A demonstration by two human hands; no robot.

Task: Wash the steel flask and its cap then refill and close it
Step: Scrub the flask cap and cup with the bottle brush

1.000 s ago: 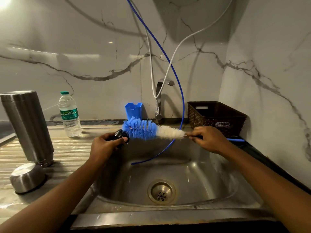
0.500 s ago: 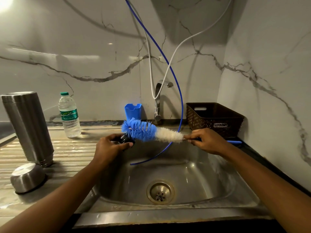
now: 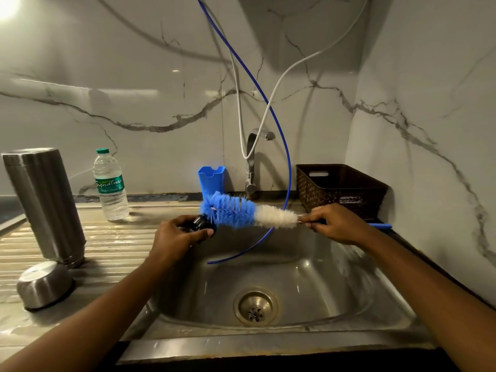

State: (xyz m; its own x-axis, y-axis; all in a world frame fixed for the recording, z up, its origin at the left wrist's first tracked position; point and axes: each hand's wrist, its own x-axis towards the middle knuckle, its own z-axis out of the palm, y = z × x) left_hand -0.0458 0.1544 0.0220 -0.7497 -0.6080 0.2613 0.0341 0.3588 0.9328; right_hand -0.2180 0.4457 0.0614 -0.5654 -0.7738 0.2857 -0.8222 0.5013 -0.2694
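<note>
Sink [image 3: 335, 285] centre, ribbed drainboard [image 3: 115, 245] to its left. Steel flask [image 3: 44, 205] stands on the drainboard, far left, well apart from both hands. Long axis near vertical. The stepped neck looks to be at the bottom, so mouth down, base up; the lean is probably lens distortion.

Judgement: rigid, some weight, wet steel = slippery. Wrap the mid-body, not the neck.

Bottle brush [image 3: 241, 213] is held over the back of the sink, axis left-right, blue bristle tip pointing left, handle out to the right. Right hand [image 3: 335, 224] pinches the stem just behind the white bristles, fingers curled tight. Left hand [image 3: 177, 237] curls round a small black cap [image 3: 201, 224] at the brush tip, bristles touching it.

Cap, my read: light, hard, wet. Hold it by the rim, over the basin.

Domed steel cup lid [image 3: 44, 284] sits rim-down just in front of the flask, untouched.
</note>
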